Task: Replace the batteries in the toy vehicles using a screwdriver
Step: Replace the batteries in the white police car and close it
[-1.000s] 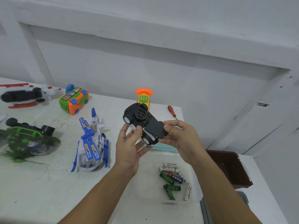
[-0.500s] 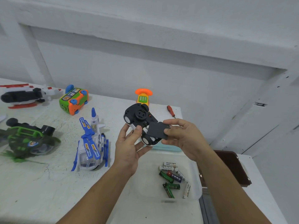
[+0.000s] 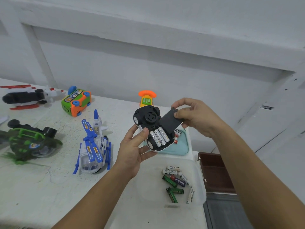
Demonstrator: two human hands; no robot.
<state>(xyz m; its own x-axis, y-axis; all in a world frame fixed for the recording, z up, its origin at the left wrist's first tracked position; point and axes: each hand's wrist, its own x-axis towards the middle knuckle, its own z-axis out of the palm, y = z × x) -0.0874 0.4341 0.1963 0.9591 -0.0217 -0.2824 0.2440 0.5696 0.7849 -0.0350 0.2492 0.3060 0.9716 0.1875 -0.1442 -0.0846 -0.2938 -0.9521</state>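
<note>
My left hand [image 3: 134, 149] holds a small toy car [image 3: 148, 119] upside down above the table, thumb on its black underside. Its battery bay is uncovered and three white batteries [image 3: 159, 137] lie side by side in it. My right hand [image 3: 196, 117] pinches the black battery cover [image 3: 170, 121], lifted off and tilted up to the right of the bay. The screwdriver is hidden.
A clear tray [image 3: 199, 184] below the hands holds several loose batteries [image 3: 176, 182]. A teal tray [image 3: 183, 146] lies behind it. On the table sit a blue helicopter [image 3: 94, 144], green helicopter [image 3: 28, 141], red-white helicopter [image 3: 24, 97], orange-green bus [image 3: 76, 100], toy phone [image 3: 146, 99]. A brown box [image 3: 214, 172] stands at right.
My right hand has lifted the black cover off the car's underside, up and to the right, exposing the three batteries. The left hand still holds the car.
</note>
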